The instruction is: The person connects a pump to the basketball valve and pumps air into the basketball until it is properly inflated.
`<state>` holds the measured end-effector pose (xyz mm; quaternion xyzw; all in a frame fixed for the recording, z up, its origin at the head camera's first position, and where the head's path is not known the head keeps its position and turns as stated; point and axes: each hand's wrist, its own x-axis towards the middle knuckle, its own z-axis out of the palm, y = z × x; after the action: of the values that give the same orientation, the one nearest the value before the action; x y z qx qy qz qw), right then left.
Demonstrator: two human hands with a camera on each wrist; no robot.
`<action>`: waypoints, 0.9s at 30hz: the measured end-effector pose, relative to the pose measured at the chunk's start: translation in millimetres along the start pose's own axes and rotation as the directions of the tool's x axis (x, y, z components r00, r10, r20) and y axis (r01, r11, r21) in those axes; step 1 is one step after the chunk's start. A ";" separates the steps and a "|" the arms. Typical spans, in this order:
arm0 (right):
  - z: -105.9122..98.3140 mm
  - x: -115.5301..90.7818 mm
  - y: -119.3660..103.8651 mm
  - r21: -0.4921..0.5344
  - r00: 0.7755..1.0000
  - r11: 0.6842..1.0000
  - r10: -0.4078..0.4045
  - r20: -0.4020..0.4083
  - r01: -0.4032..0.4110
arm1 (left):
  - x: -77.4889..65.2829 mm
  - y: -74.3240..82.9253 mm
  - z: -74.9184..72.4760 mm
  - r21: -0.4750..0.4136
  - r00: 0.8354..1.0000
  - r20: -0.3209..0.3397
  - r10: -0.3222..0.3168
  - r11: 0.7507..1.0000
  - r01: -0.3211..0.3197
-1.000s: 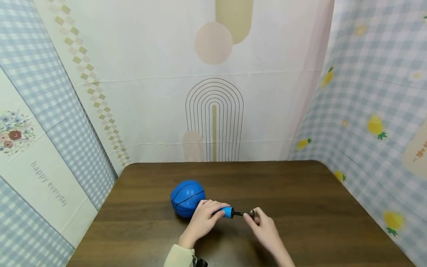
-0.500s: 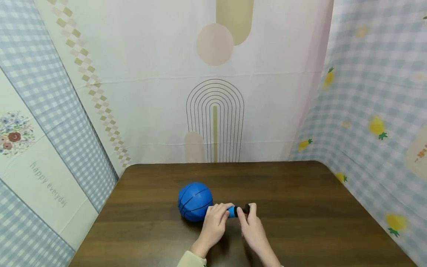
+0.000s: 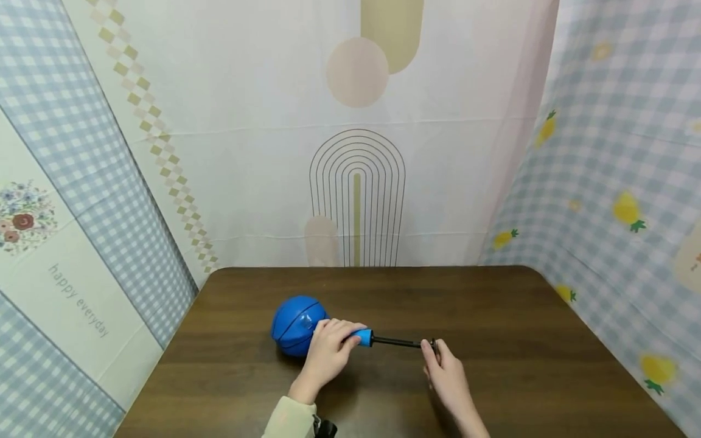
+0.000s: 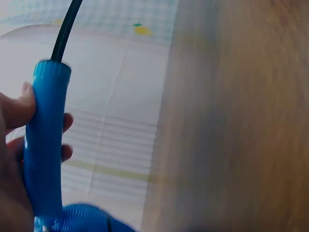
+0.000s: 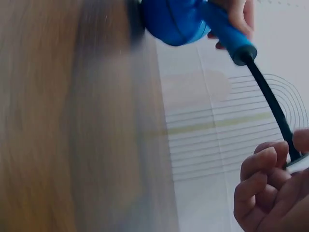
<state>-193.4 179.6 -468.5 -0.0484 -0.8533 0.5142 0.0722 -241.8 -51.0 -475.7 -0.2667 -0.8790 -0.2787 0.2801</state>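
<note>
A blue ball with black seam lines (image 3: 296, 322) sits on the brown table left of centre. My left hand (image 3: 328, 350) grips the blue barrel of a hand pump (image 4: 46, 140), thumb on one side and fingertips round the other. The barrel's far end meets the ball in the left wrist view, where a short metal piece shows between them. Out of the barrel runs a long black rod (image 3: 397, 342), drawn well out to the right. At its end my right hand (image 3: 450, 374) holds the black handle (image 5: 295, 160) with curled fingers and thumb.
The dark wooden table (image 3: 493, 316) reaches back to a pale patterned cloth (image 3: 263, 182). Checked cloths hang at the left (image 3: 60, 91) and at the right (image 3: 591, 182).
The right hand first pushed the rod in toward the barrel, then pulled it out farther right than before. Ball and left hand shifted right, then back left.
</note>
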 end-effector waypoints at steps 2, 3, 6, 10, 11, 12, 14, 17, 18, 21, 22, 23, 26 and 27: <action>8.9 -1.1 0.2 0.087 1.000 0.996 0.008 0.011 -0.009 | 1.2 8.5 11.9 0.078 1.000 -0.013 0.023 0.997 -0.022; 13.7 -2.2 0.2 0.124 1.000 0.992 0.013 0.017 -0.015 | 1.4 13.7 18.6 0.101 0.999 -0.001 0.033 0.994 -0.033; 26.3 -5.4 0.7 0.177 0.998 0.984 0.023 0.058 -0.033 | -1.9 28.8 36.1 0.077 0.993 0.110 0.038 0.996 -0.047; 31.0 -4.4 5.1 0.109 0.995 0.993 0.039 0.090 -0.048 | -8.2 35.6 47.2 -0.034 0.981 0.192 -0.003 0.999 0.009; 29.0 -3.0 6.1 0.058 0.996 0.997 0.038 0.087 -0.043 | -7.9 34.6 47.7 -0.048 0.982 0.190 -0.007 0.999 0.016; 26.2 -1.4 7.0 0.015 0.996 0.999 0.047 0.081 -0.048 | -6.5 32.8 47.3 -0.049 0.983 0.184 -0.005 0.999 0.015; 17.6 3.3 6.7 -0.047 0.997 0.997 0.056 0.048 -0.054 | 0.7 28.5 42.8 -0.057 0.985 0.172 0.004 0.998 0.006; 2.3 10.0 6.1 -0.066 0.998 0.996 0.059 -0.016 -0.060 | 10.7 21.2 32.9 -0.063 0.987 0.162 -0.002 0.998 0.012; -2.4 12.1 6.5 -0.044 0.997 0.997 0.065 -0.036 -0.066 | 13.1 19.1 29.4 -0.056 0.988 0.154 -0.010 0.998 0.018; -13.1 16.8 9.6 -0.023 0.992 0.997 0.071 -0.102 -0.073 | 15.6 15.8 23.1 -0.012 0.993 0.114 -0.042 0.999 0.044; -13.6 17.9 10.8 -0.023 0.991 0.997 0.073 -0.112 -0.076 | 15.1 16.0 23.0 0.014 0.995 0.092 -0.049 0.999 0.047; -12.9 17.8 11.4 -0.045 0.991 0.996 0.077 -0.108 -0.082 | 14.0 17.1 24.0 0.044 0.996 0.074 -0.050 0.998 0.047; 1.0 15.6 10.9 -0.135 0.994 0.986 0.084 -0.066 -0.092 | 6.8 23.4 31.9 0.127 0.998 0.051 -0.048 0.991 0.042; 7.4 14.4 9.5 -0.167 0.996 0.982 0.079 -0.051 -0.087 | 4.3 26.1 35.0 0.137 0.997 0.056 -0.048 0.990 0.040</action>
<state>-208.7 179.8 -479.3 -0.1014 -0.8893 0.4412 0.0652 -240.5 -9.0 -488.2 -0.2358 -0.9095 -0.2161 0.2655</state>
